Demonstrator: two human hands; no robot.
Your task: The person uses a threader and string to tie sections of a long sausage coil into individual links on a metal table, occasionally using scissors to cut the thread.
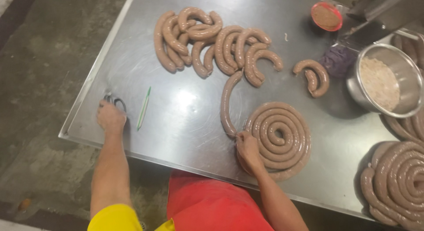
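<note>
My left hand rests at the steel table's left front corner, fingers closed on the dark loop handles of scissors. A thin green stick lies just right of it. My right hand pinches the sausage rope where a curved link meets the flat spiral coil. A pile of tied, curved sausage links lies at the table's far middle. Two more curved links sit to the right of it.
A steel bowl of pale mince stands at the right, a purple cloth beside it. A small red tub sits at the back. More coiled sausage lies at the right front. Concrete floor lies left of the table.
</note>
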